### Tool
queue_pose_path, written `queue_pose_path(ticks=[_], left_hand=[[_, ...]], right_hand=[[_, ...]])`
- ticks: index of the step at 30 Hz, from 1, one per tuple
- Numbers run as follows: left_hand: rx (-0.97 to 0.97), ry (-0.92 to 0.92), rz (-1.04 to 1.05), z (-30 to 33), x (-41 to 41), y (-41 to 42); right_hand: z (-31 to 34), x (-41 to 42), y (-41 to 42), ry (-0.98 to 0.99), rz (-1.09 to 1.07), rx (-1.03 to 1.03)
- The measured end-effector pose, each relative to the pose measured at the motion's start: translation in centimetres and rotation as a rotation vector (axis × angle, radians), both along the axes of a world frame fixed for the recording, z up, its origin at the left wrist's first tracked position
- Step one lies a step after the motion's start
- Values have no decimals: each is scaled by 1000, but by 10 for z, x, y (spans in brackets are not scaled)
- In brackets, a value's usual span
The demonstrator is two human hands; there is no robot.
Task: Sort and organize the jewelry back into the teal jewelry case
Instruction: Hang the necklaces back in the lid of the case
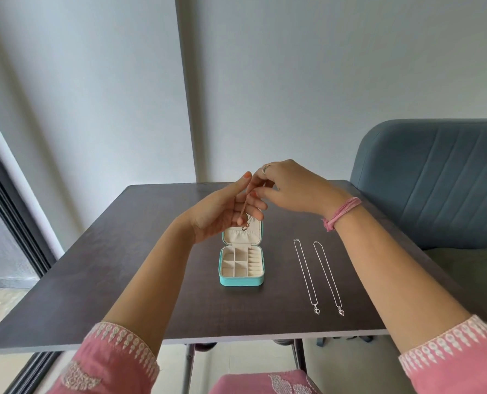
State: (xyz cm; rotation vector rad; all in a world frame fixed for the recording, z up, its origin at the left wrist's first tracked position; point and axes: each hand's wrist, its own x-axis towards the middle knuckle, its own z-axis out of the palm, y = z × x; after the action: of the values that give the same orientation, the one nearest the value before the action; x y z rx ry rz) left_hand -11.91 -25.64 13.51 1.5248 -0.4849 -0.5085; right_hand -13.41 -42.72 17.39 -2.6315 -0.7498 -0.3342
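The teal jewelry case (241, 280) lies open on the dark table (140, 268), its cream compartments bare and its lid upright. Above the lid, both hands hold a rose-gold necklace (244, 213) that hangs doubled, its pendant dangling in front of the lid. My left hand (225, 211) is palm up behind the chain, its fingers curled around it. My right hand (284, 189) pinches the top of the chain. Two silver necklaces with heart pendants, one at left (306, 275) and one at right (329, 277), lie stretched out side by side to the right of the case.
A blue-grey padded chair (435, 180) stands against the table's right side. A dark window frame (6, 211) runs along the left. The table's near edge (236, 338) is just in front of my pink sleeves.
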Motion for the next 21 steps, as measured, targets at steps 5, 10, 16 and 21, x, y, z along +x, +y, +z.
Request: queue_pose_path(ticks=[5, 10, 16, 21], left_hand=[[-152, 48, 66, -20, 11, 4], [-430, 203, 158, -38, 21, 5], [-605, 293, 326, -57, 33, 12], [-612, 281, 490, -74, 50, 26]], right_hand=[[-4, 10, 0, -17, -9, 45], [-2, 15, 4, -49, 4, 37], [-2, 26, 9, -24, 4, -1], [-10, 37, 13, 8, -6, -32]])
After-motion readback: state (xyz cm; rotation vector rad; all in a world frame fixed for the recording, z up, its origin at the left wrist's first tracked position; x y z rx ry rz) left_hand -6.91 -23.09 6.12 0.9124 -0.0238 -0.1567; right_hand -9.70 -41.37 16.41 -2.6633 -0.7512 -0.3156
